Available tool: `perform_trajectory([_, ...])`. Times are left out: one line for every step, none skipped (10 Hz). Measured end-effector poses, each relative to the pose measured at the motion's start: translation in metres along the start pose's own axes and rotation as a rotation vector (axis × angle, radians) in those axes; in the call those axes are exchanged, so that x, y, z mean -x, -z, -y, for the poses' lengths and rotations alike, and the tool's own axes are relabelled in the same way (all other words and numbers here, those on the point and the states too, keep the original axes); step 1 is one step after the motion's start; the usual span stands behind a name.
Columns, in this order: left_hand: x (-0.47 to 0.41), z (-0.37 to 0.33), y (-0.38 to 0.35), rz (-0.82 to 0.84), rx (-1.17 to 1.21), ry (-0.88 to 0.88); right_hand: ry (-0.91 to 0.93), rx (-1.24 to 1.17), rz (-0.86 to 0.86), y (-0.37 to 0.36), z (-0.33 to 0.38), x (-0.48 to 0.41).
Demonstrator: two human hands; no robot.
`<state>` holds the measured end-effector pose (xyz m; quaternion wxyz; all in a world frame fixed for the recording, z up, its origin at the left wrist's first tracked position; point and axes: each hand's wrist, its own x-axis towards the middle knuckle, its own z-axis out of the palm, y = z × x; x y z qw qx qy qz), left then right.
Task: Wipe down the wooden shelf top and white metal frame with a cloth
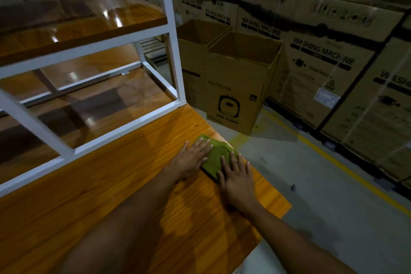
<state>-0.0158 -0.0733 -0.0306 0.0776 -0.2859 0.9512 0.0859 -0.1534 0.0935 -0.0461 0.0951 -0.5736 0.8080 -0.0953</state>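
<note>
A green cloth (215,155) lies folded on the orange-brown wooden shelf top (124,176), close to its right edge. My left hand (191,158) lies flat with straight fingers on the cloth's left side. My right hand (238,178) presses flat on the cloth's near right part. The white metal frame (124,128) rises from the wooden top to the left and behind, with a post (172,35) at its far right corner. Glossy wooden shelves (89,18) sit inside the frame.
Two open cardboard boxes (240,82) stand on the grey floor just past the shelf's far end. Stacked washing-machine cartons (329,55) wall off the right side. A yellow floor line (347,169) runs along them. A small dark scrap (293,187) lies on the floor.
</note>
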Motion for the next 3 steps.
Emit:
perform_trajectory([0.003,-0.002,0.003,0.005,-0.01,-0.015,-0.01,-0.005,0.024,0.004,0.001,0.0])
perform_trajectory([0.005,0.001,0.006,0.016,-0.028,-0.016,-0.019,-0.023,0.049,0.007,0.001,-0.002])
perform_trajectory([0.015,-0.001,0.019,-0.057,-0.022,-0.011,-0.053,-0.018,0.04,0.02,0.006,-0.002])
